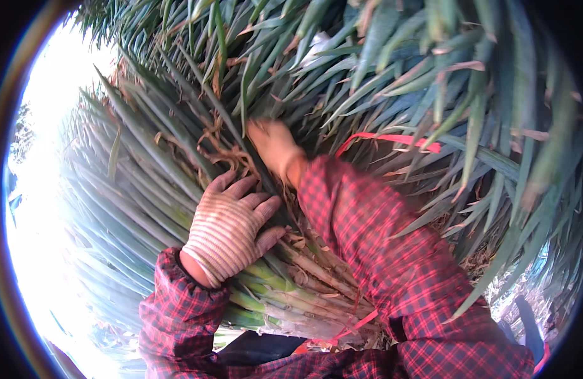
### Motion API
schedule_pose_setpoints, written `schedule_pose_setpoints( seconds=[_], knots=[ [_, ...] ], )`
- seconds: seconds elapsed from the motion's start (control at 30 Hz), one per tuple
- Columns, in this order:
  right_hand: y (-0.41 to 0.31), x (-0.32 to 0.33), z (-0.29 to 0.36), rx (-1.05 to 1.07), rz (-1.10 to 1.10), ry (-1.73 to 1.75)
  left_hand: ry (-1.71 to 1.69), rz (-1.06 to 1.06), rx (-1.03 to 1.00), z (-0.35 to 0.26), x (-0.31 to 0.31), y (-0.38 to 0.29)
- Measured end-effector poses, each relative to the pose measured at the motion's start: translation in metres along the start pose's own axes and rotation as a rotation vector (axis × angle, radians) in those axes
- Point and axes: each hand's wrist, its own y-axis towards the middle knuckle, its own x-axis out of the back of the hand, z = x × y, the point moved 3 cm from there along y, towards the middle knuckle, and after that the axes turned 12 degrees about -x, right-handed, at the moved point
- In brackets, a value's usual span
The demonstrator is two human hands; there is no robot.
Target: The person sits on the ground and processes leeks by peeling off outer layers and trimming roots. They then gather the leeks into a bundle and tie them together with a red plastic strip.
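A large bundle of long-leaved green onions (149, 175) lies before me, its pale stalk ends near my body. My left hand (230, 227), in a striped knit glove with darker fingertips, rests palm down on the leaves, fingers slightly apart, beside brown withered leaves (230, 154). My right hand (272, 147) looks bare and is blurred; it reaches in among the leaves above the left one. Its fingers are partly hidden, so whether it grips anything does not show. A red tie strip (353, 329) crosses the stalk ends below.
More green onion leaves (462, 80) hang thickly at the top and right. Another red strip (400, 137) lies among them, right of my right hand. A small white scrap (318, 47) shows between leaves. Strong glare covers the left side.
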Motion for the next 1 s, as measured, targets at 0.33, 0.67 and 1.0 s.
schedule_pose_setpoints(
  seconds=[0.33, 0.67, 1.0],
  knots=[
    [-0.142, 0.123, -0.001, -0.494, -0.054, 0.042, -0.102, -0.305, -0.015, 0.019, -0.004, 0.000],
    [-0.104, 0.113, -0.001, -0.541, 0.024, 0.854, -0.248, -0.368, -0.015, 0.033, -0.006, 0.017],
    [-0.195, 0.105, 0.088, -0.415, 0.092, -0.009, -0.493, -0.630, 0.020, 0.033, 0.004, 0.007]
  ],
)
